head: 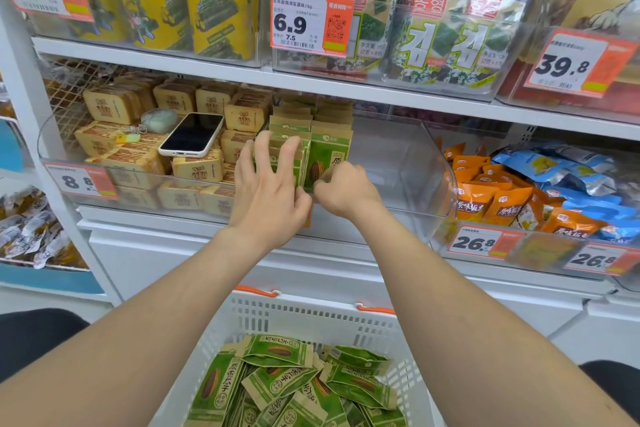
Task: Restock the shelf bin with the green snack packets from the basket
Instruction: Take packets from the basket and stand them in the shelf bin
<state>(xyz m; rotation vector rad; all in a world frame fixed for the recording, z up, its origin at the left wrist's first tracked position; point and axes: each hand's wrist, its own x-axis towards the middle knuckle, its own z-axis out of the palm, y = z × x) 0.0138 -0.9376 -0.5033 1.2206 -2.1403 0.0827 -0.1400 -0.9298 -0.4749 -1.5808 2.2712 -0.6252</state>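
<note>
A shop shelf [311,87] of snacks faces us, its clear bin [408,163] holding a row of upright green packets [294,121]. Our left hand [270,191] presses spread, straight fingers [289,152] against the row while our right hand [346,191] pinches the front packet [327,158] at its lower edge; more loose packets [304,381] lie in the white basket [311,315] below.

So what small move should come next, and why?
Probably release the front green paper snack packet and drop the right hand to the white plastic basket for more: the packet stands upright in the clear plastic shelf bin, the left hand steadies the row, and the bin's right side looks unfilled.
</note>
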